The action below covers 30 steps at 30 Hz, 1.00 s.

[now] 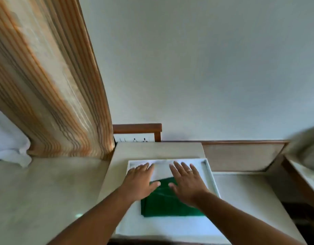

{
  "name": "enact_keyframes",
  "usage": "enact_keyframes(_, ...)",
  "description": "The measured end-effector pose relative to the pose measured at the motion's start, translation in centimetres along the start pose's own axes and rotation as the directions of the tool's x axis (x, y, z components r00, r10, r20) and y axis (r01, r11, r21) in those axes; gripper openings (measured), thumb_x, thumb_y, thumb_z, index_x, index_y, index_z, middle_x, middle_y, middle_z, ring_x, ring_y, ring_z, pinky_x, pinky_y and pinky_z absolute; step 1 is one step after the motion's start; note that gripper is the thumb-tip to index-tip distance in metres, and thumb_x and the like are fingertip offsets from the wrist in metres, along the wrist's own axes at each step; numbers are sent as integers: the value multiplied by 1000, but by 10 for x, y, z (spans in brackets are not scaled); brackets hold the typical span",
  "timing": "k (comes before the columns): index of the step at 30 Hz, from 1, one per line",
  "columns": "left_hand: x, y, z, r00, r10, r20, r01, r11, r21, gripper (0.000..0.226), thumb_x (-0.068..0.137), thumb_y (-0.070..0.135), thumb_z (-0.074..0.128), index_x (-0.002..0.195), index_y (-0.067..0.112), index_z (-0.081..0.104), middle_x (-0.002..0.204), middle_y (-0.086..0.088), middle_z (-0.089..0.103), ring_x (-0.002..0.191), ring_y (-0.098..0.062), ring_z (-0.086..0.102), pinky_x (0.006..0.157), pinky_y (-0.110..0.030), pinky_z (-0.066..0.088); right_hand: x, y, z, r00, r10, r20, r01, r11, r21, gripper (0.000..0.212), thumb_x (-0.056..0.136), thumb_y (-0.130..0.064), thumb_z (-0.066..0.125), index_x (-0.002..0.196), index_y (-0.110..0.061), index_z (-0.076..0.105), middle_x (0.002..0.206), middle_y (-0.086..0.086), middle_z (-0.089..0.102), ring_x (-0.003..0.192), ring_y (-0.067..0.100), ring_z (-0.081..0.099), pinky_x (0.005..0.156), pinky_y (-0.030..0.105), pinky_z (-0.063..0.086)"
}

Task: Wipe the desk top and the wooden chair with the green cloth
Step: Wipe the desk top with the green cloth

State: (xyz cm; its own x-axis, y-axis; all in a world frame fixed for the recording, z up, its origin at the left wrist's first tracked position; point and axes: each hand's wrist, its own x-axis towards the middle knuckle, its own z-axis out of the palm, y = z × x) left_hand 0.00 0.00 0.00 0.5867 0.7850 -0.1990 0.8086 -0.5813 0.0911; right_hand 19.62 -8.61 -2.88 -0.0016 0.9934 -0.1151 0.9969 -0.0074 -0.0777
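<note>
Striped curtain (pixel 51 89) beside white tray (pixel 212 175)

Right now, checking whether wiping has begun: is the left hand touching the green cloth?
Touching. In the head view the left hand lies flat, its thumb and palm edge overlapping the green cloth with no visible gap.

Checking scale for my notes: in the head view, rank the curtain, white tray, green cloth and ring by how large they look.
1. Curtain, though nearness may inflate it.
2. White tray.
3. Green cloth, partly hidden under both hands.
4. Ring, tiny.
</note>
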Motion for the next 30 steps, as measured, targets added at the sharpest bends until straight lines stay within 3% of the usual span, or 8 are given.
enact_keyframes(5, -4, -8, 9, 966, 130, 222, -160, 979, 125, 120, 67, 92, 42, 156, 19, 10, 143, -11, 47, 124, -32, 49, 98, -47, 39, -19, 34, 13, 978, -59, 198, 40, 995, 96, 104, 76, -86, 29, 156, -24, 6, 164, 3, 18, 149, 26, 16, 121, 51, 10)
enact_keyframes(9, 13, -4, -1, 953, 53, 300, -94, 988, 122, 97, 60, 82, 66, 127, 16, 45, 118, -8, 57, 104, -26, 55, 88, -42, 45, -4, 54, 0, 950, -137, 280, 141, 990, 5, 128, 51, -87, 61, 153, -22, 16, 147, 5, 40, 132, 29, 39, 110, 52, 35)
enact_keyframes(13, 20, -2, 0, 896, 58, 440, 13, 988, -157, 78, 64, 60, 82, 123, 16, 56, 119, -1, 63, 101, -20, 58, 77, -31, 41, 16, 51, -7, 901, -158, 403, 107, 983, 146, 81, 51, -69, 79, 115, -29, 50, 96, -12, 57, 93, 14, 58, 75, 28, 46)
enact_keyframes(16, 13, -10, -1, 921, 72, 384, 103, 903, -417, 34, 69, 36, 86, 89, 25, 61, 97, 4, 68, 85, -14, 62, 63, -25, 42, 31, 49, -17, 835, -203, 511, 54, 955, 293, 48, 58, -57, 82, 91, -32, 59, 87, -13, 62, 82, 9, 60, 65, 21, 44)
enact_keyframes(19, -10, -34, -16, 950, 11, 312, 219, 687, -693, 26, 72, 21, 85, 88, 26, 65, 88, 6, 70, 77, -5, 68, 60, -19, 49, 48, 44, -40, 828, -242, 506, -65, 855, 514, 37, 62, -41, 87, 89, -25, 68, 86, -4, 73, 85, 16, 68, 68, 22, 51)
enact_keyframes(22, -46, -71, -34, 951, -161, 264, 303, 309, -901, 43, 73, 17, 86, 111, 19, 66, 101, -2, 74, 92, -16, 73, 69, -30, 58, 64, 17, -70, 809, -337, 482, -164, 657, 736, 43, 65, -19, 90, 103, -15, 72, 97, 4, 78, 92, 25, 73, 82, 35, 58)
enact_keyframes(26, -98, -121, -47, 906, -393, 159, 108, -149, -983, 45, 76, 17, 79, 119, 14, 65, 113, -9, 74, 104, -26, 70, 81, -45, 59, 84, -53, -93, 791, -440, 426, -260, 389, 884, 45, 74, -11, 81, 117, -12, 67, 107, 12, 75, 99, 30, 72, 81, 37, 58)
enact_keyframes(30, -151, -176, -26, 797, -588, 138, 0, -228, -974, 28, 90, 14, 68, 115, 24, 66, 112, -4, 74, 99, -22, 71, 67, -41, 60, 94, -153, -83, 869, -390, 304, -208, 268, 941, 44, 78, -5, 77, 117, -20, 64, 105, 10, 75, 92, 26, 73, 72, 32, 60)
